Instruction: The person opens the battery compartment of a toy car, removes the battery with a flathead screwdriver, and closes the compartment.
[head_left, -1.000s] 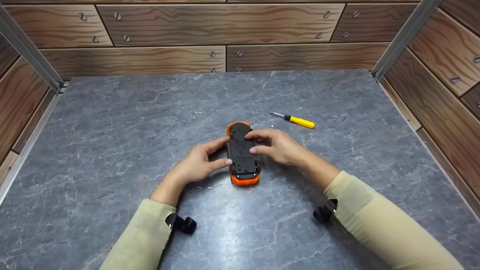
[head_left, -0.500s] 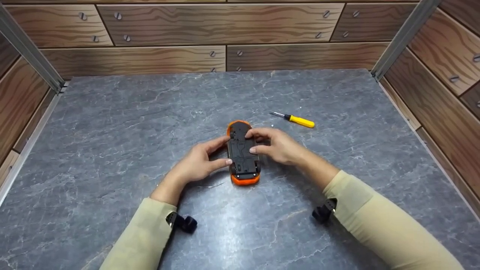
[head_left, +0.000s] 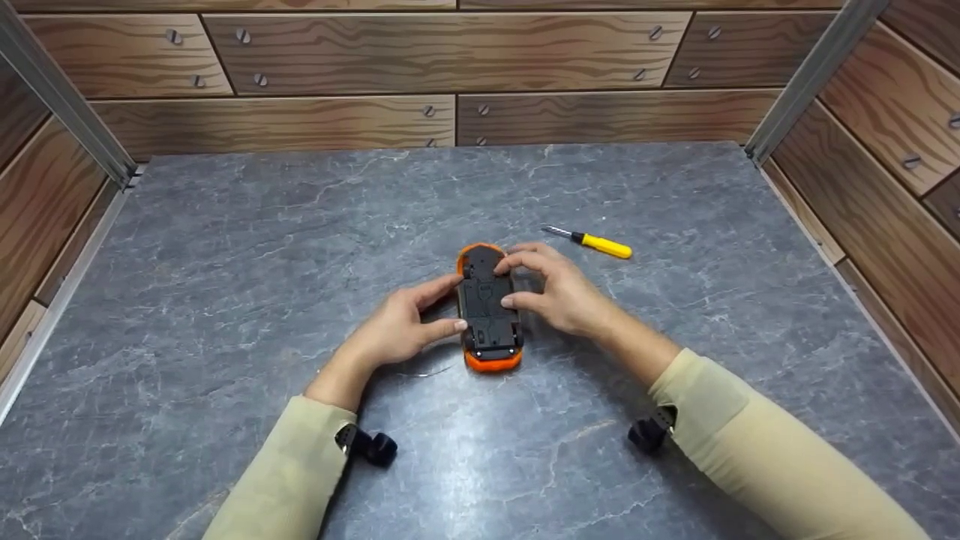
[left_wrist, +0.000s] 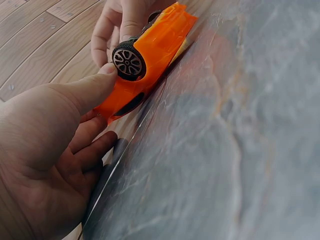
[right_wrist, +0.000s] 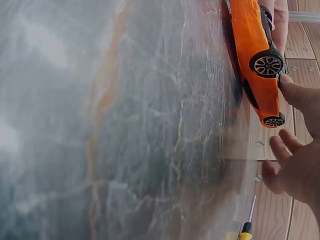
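A toy car (head_left: 487, 296) lies upside down, its black underside up and orange body at the edges. My left hand (head_left: 390, 326) touches its left side, with the thumb by the lower wheel and the index finger farther up. In the left wrist view, the left thumb meets a wheel (left_wrist: 128, 61) and other fingers of the left hand (left_wrist: 47, 130) sit beyond the orange body. My right hand (head_left: 566, 289) has its thumb and a fingertip on the right side of the underside. The right wrist view shows other fingers of the right hand (right_wrist: 300, 155) apart from the car.
A screwdriver with a yellow handle (head_left: 606, 246) lies on the grey marbled table (head_left: 300, 225) beyond the right hand. A thin, wire-like thing (head_left: 426, 373) is near the car's lower left. Wood-patterned walls (head_left: 345, 52) stand at the back and sides.
Some fingers of my right hand have spread away from the car, beyond the index finger. The left hand keeps its place on the car, and the whole head view has shifted slightly.
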